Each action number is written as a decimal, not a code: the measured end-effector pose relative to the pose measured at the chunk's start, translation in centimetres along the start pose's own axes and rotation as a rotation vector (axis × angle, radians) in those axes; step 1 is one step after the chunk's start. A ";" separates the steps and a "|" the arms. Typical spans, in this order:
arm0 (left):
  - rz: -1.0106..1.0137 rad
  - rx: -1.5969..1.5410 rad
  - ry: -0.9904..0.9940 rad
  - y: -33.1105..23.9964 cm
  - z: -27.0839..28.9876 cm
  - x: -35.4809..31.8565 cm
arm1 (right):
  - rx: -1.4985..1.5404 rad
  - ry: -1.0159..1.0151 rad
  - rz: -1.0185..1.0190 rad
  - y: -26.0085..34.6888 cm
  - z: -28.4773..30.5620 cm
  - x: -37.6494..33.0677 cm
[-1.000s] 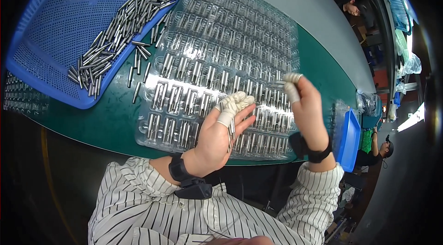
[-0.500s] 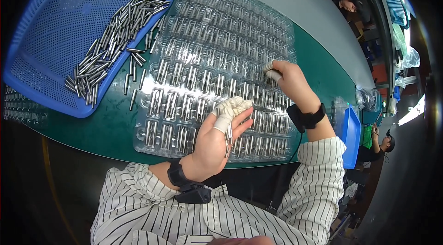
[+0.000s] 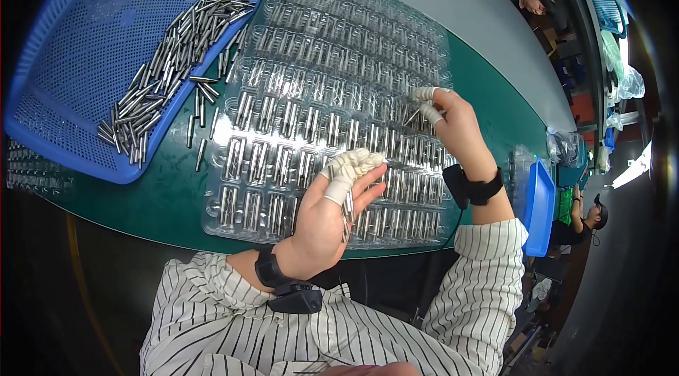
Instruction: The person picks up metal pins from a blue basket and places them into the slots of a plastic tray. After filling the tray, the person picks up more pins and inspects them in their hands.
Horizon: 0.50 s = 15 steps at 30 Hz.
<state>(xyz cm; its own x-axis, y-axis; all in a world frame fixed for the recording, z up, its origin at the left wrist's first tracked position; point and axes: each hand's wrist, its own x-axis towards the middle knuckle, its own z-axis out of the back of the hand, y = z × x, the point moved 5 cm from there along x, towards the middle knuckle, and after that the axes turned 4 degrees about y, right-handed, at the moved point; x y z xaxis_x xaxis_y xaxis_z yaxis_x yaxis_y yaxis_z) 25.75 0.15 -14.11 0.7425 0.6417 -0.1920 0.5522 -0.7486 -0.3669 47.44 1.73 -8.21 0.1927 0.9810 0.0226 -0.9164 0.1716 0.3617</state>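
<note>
I see my left hand [image 3: 332, 213] half-curled, palm up, cupping a small bunch of metal pins [image 3: 348, 207] just above the clear blister tray [image 3: 332, 72], while my right hand [image 3: 453, 125] pinches one thin shiny pin [image 3: 413, 116] over the tray's filled pockets.

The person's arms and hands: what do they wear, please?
Both arms have white sleeves with thin dark stripes, pushed up the forearms. Each wrist carries a black band: the left black wristband bears a chunky black device, the right black wristband likewise. The left hand and right hand wear white finger cots on the fingertips.
</note>
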 end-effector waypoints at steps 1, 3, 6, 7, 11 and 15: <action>-0.002 -0.001 -0.002 0.0 -0.1 0.1 | 0.031 -0.081 0.013 -0.6 0.2 -0.2; -0.003 0.000 -0.005 0.1 -0.1 0.2 | -0.024 -0.096 0.052 -0.9 -0.5 -0.4; -0.019 -0.023 -0.003 0.2 0.1 0.2 | -0.134 -0.123 0.133 -0.5 -1.2 -0.6; -0.019 -0.022 -0.003 0.2 0.2 0.3 | -0.101 -0.106 0.128 -0.4 -1.4 -0.7; -0.025 -0.020 -0.009 -0.1 0.4 0.2 | -0.050 -0.058 0.112 0.1 -1.9 -0.4; -0.021 -0.030 -0.010 -0.4 0.5 0.3 | -0.182 -0.104 0.147 1.8 -1.5 -0.6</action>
<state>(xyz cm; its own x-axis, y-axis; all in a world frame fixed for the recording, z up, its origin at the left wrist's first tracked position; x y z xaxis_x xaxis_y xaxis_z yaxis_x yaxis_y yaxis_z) 25.54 0.68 -14.45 0.7270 0.6589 -0.1933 0.5790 -0.7396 -0.3432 45.15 1.58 -8.96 0.0794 0.9836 0.1616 -0.9834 0.0508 0.1742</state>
